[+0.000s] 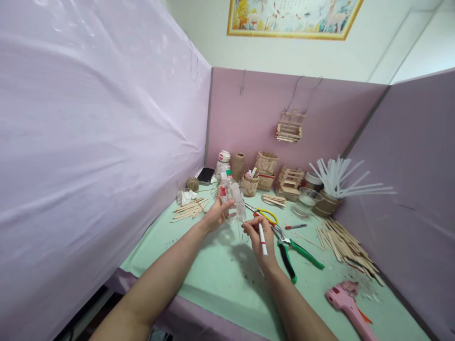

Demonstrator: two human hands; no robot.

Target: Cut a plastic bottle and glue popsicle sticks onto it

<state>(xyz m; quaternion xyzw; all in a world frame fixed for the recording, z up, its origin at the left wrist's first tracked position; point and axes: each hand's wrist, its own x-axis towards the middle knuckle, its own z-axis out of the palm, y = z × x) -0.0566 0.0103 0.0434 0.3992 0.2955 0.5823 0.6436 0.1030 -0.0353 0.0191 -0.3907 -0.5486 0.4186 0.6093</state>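
Note:
My left hand point(215, 214) is wrapped around a clear plastic bottle point(235, 193) with a green band near its top and a red label patch at its side. The bottle is held tilted above the table. In my right hand point(266, 248) is a white marker pen point(262, 240) with a red ring, its rear end pointing down toward me. The pen's front end is close to the lower part of the bottle; whether it touches cannot be made out. Yellow-handled scissors point(268, 215) and green-handled pliers point(302, 253) lie just beyond and right of my right hand.
Wooden sticks point(344, 241) and a pink glue gun point(346, 303) lie at the right. White strips point(337, 175) stand in a brown pot. A clear cup point(305, 202), wooden crafts point(288, 182), a twine ball point(192, 184) and a phone point(206, 175) line the back.

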